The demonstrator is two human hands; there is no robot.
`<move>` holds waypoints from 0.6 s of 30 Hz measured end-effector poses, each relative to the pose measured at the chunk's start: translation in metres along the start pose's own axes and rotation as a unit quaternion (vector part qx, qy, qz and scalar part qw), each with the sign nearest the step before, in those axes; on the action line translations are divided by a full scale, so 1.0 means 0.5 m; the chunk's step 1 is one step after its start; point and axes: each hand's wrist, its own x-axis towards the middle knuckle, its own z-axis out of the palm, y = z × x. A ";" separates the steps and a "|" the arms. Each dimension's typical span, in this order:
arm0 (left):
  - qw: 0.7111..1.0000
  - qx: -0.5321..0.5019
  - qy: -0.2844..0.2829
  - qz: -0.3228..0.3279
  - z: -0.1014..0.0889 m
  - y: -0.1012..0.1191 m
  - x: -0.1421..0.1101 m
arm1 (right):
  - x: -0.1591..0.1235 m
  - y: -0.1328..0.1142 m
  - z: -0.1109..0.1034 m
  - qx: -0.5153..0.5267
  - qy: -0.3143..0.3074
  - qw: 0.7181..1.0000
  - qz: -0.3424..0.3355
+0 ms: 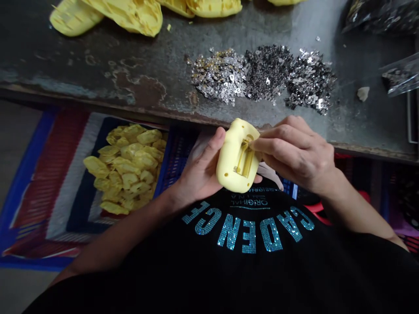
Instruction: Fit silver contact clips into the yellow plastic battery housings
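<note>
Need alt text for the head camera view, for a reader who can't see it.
A left hand holds a yellow molded plastic piece while the right hand's fingers work at its rectangular slot. Small silver metal bits lie heaped on a worn metal table beyond, and a pile of yellow pieces sits lower left.

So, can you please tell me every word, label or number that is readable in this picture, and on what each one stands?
"CADENCE": large teal sparkling letters on the person's black shirt, upside down in this view.
"ORIGINAL": smaller letters on the same shirt.
Small print above "ORIGINAL": too small to read.
I can read no other text.
</note>
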 end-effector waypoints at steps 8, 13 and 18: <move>1.000 0.018 0.020 0.016 0.001 0.000 -0.003 | -0.034 -0.006 0.019 -0.012 0.053 0.998 0.035; 0.999 0.031 0.020 0.014 0.006 -0.001 -0.007 | -0.042 -0.012 0.032 -0.034 0.081 0.996 0.023; 0.999 0.054 -0.003 0.000 0.006 -0.001 -0.010 | -0.046 -0.017 0.031 -0.057 0.093 0.994 0.013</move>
